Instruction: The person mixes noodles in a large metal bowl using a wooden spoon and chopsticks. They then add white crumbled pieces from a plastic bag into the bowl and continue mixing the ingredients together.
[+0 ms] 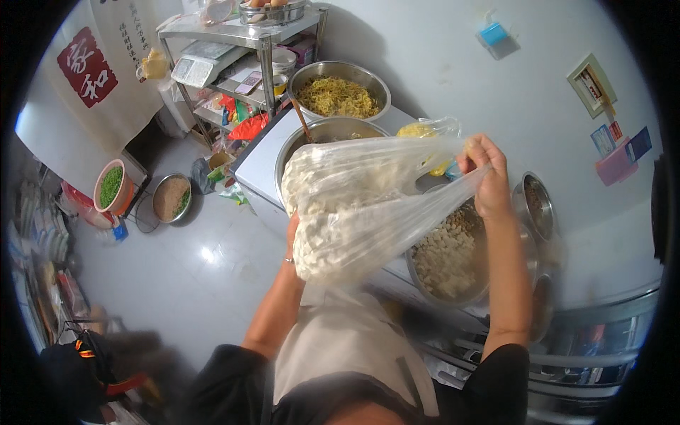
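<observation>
A large clear plastic bag (345, 218), filled with small pale pieces of food, hangs tilted before me. My right hand (486, 164) grips its gathered top, where the film is stretched into two strands. Against the bag's lower left side rests my left hand (292, 234), bearing its weight; most of the fingers are hidden behind the bag. Beneath the bag is a steel basin (281, 159) with a wooden stick (302, 121) leaning in it; the bag covers most of its contents. Under my right forearm stands another steel basin (414, 271), holding similar pale diced pieces (446, 255) and brown bits.
A steel basin of shredded yellow-green vegetables (337, 98) stands at the back, beside a metal shelf rack (265, 58) with a scale (204, 61). At left are an orange bowl of chopped greens (110, 183) and a floor basin (172, 197). A smaller steel bowl (536, 207) sits by the wall.
</observation>
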Motion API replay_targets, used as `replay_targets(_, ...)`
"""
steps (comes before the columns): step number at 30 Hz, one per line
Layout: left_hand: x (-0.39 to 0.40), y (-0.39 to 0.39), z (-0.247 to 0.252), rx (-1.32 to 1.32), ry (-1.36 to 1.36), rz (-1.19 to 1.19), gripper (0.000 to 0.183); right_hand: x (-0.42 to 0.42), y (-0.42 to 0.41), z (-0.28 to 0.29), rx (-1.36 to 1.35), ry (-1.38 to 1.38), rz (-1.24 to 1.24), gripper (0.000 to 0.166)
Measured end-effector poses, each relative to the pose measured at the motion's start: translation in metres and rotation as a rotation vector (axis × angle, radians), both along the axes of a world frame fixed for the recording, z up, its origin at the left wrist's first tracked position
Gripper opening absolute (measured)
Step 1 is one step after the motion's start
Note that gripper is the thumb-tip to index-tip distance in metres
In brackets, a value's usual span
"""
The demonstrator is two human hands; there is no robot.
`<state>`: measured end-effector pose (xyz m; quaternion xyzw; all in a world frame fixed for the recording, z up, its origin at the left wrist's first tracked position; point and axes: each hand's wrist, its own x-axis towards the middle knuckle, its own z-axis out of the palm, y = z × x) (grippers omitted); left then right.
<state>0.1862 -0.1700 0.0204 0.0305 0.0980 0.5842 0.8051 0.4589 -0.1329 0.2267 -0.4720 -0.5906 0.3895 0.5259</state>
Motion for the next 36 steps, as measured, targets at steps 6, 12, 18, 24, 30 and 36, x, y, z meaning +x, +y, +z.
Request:
replay_targets(6,-0.019,0.02,-0.04,0.176,0.06,0.033,0.07,-0.009,0.001,-0.007,0.027,0.03,0.015,0.02)
replay_targets(12,-0.016,0.026,-0.024,0.11,-0.016,0.13,0.068,-0.04,-0.007,0.011,0.11,0.113,0.142,0.022)
replay_targets(18,-0.001,0.016,-0.028,0.016,0.098,0.237,0.066,-0.04,0.005,0.023,0.109,0.032,0.295,0.023)
replay_targets(24,0.013,0.016,-0.023,0.129,0.299,0.397,0.048,-0.024,0.024,0.01,0.14,0.095,0.397,0.024)
replay_targets(30,0.015,0.025,-0.028,0.182,0.417,0.435,0.049,-0.001,0.055,-0.011,0.098,0.102,0.42,0.024)
replay_targets(36,0.024,0.031,-0.026,0.228,0.483,0.462,0.05,0.019,0.087,-0.06,-0.073,0.185,0.373,0.021)
